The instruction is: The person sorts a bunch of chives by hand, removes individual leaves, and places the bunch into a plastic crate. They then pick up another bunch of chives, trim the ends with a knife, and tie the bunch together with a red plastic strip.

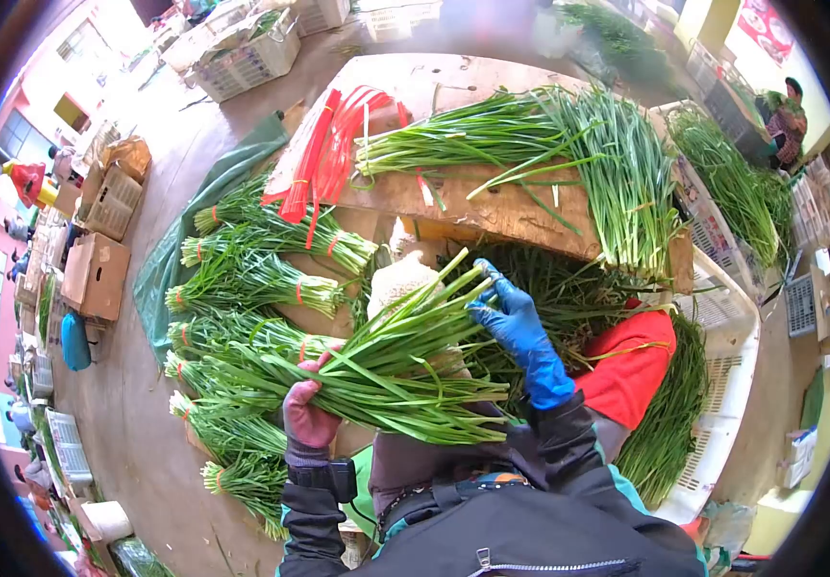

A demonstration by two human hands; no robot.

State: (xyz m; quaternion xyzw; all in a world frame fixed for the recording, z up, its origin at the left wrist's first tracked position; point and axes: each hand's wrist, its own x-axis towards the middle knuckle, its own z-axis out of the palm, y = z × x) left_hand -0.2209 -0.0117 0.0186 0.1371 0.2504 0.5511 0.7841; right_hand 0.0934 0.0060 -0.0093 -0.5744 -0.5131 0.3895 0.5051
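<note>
chive bunch is held w/ long axis 8 to 2 o'clock; stem end is clenched in l hand, leaves at 2 o'clock are pinched by r hand

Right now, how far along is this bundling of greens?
Done: tied bundles lie stacked on the left. In hand: the left hand grips a loose bunch while the right hand touches its leaves. Left: loose greens and red bands lie on the board.
</note>
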